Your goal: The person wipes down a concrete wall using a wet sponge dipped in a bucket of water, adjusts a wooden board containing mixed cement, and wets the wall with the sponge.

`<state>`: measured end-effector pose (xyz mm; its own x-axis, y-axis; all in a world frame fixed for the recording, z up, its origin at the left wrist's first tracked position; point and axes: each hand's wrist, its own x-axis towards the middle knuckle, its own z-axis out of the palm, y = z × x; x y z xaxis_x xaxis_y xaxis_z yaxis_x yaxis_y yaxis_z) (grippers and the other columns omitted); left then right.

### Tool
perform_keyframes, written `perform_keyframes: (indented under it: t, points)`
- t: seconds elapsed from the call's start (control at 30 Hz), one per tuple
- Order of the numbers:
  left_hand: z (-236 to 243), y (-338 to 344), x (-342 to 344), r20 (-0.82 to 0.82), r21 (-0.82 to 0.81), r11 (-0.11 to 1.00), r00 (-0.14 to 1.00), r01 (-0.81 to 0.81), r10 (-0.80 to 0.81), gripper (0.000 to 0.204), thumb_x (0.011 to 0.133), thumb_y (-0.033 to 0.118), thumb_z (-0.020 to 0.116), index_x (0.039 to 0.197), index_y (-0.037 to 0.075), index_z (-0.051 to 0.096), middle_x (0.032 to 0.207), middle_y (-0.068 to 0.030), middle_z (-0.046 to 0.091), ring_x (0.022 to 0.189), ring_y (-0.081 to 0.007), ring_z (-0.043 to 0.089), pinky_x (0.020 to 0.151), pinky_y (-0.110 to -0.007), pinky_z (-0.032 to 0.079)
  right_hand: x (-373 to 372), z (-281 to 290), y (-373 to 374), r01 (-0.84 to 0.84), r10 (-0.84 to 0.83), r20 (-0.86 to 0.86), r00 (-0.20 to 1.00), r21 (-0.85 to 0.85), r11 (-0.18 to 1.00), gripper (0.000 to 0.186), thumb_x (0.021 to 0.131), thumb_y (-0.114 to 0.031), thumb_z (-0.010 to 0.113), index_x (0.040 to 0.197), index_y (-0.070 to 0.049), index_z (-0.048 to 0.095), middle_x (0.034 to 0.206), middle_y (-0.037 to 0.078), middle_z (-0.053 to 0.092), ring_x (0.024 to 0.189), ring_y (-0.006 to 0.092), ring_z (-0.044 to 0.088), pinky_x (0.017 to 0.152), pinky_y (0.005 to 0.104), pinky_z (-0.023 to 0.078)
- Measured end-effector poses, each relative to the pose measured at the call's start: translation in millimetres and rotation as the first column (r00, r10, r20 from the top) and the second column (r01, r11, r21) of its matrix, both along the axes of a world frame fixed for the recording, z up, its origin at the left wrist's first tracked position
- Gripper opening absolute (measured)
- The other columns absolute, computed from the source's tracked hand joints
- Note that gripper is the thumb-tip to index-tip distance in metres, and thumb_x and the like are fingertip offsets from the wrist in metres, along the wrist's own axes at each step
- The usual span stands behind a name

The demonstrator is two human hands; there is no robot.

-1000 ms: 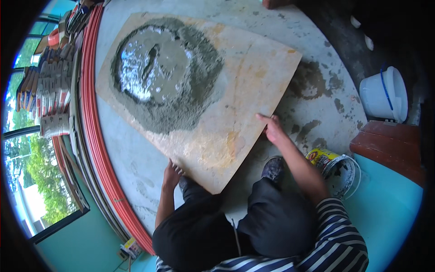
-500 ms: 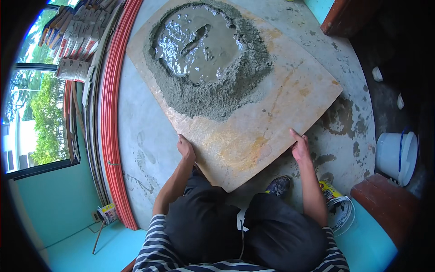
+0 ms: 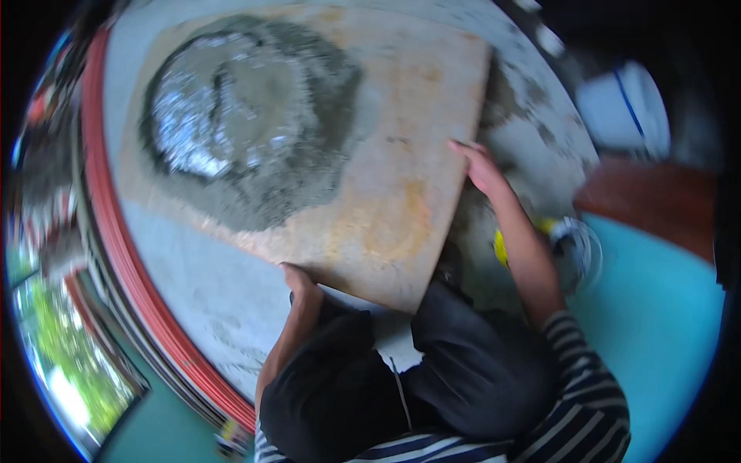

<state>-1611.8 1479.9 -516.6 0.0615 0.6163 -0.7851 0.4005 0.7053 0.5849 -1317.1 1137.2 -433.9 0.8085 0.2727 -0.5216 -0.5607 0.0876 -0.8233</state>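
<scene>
A large tan board (image 3: 386, 216) fills the upper middle, slightly blurred. On its upper left is a grey ring of cement mix (image 3: 301, 185) around a shiny pool of watery slurry (image 3: 239, 108). My left hand (image 3: 303, 284) grips the board's near left edge, just above my knee. My right hand (image 3: 475, 163) holds the right edge, thumb on top and fingers mostly hidden below. My knees in dark trousers are bent beneath the near corner, with a pale grey patch (image 3: 395, 328) showing between them.
Pale concrete floor (image 3: 177, 262) surrounds the board. Long red pipes (image 3: 135, 274) lie along the left, beside a window (image 3: 54, 339). At right are a white bucket (image 3: 617, 108), a yellow tub (image 3: 575, 251), a dark red step (image 3: 648, 201) and a turquoise wall (image 3: 633, 324).
The view has swung and blurred since half a second ago. The board's near corner sits nearer my lap, its far part more to the left. Both hands still grip it.
</scene>
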Motion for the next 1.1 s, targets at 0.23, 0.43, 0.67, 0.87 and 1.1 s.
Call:
perform_keyframes:
  t: [0.23,0.43,0.67,0.87,1.1]
  points:
    - [6.2,1.8,-16.4,0.252,-0.216,0.961,0.961,0.171,-0.114,0.065,0.095,0.053,0.022,0.139,0.005,0.028,0.14,-0.0171,0.033,0.126,-0.0344,0.036,0.105,-0.049,0.032,-70.2,85.6,-22.7,-0.075,0.2,0.108,0.974,-0.679,0.731,0.029,0.089,-0.028,0.056,0.104,-0.003,0.058,0.084,0.007,0.063,0.068,0.0118,0.062,0.058,0.0259,0.051]
    - [23.5,10.1,-16.5,0.316,-0.338,0.887,0.926,0.315,-0.208,0.066,0.095,0.053,0.017,0.14,0.004,0.023,0.14,-0.0211,0.029,0.127,-0.0376,0.034,0.106,-0.05,0.032,-245.2,162.8,-72.3,0.065,-0.132,-0.134,0.982,-0.418,0.906,0.044,0.09,-0.046,0.052,0.084,-0.002,0.057,0.064,0.002,0.058,0.053,0.0094,0.056,0.046,0.0224,0.044]
    - [26.2,18.2,-13.9,0.326,-0.414,0.833,0.914,0.366,-0.24,0.068,0.094,0.054,0.02,0.14,0.004,0.019,0.141,-0.0211,0.026,0.128,-0.0379,0.031,0.106,-0.051,0.031,-314.1,136.2,-160.2,0.655,-0.691,-0.186,0.698,-0.226,0.722,0.052,0.087,-0.055,0.047,0.079,-0.004,0.059,0.064,0.002,0.06,0.05,0.0086,0.053,0.045,0.0206,0.041]
    - [8.0,28.9,-15.2,0.35,-0.539,0.798,0.933,0.271,-0.081,0.062,0.093,0.045,0.027,0.136,0.0,0.023,0.137,-0.0215,0.03,0.126,-0.0374,0.032,0.106,-0.053,0.031,-344.1,149.8,-157.1,0.65,-0.773,-0.044,0.632,-0.512,0.561,0.026,0.087,-0.026,0.05,0.076,-0.005,0.058,0.064,0.004,0.06,0.052,0.01,0.053,0.048,0.0205,0.041]
    - [11.1,29.6,-16.2,0.467,-0.373,0.788,0.833,0.489,-0.296,0.06,0.092,0.043,0.03,0.133,0.0,0.028,0.137,-0.0219,0.03,0.126,-0.0361,0.033,0.105,-0.051,0.032,-529.4,206.8,-129.7,0.425,-0.647,-0.033,0.762,-0.728,0.538,0.028,0.088,-0.026,0.05,0.076,-0.002,0.057,0.063,0.005,0.056,0.053,0.0141,0.053,0.047,0.0276,0.042]
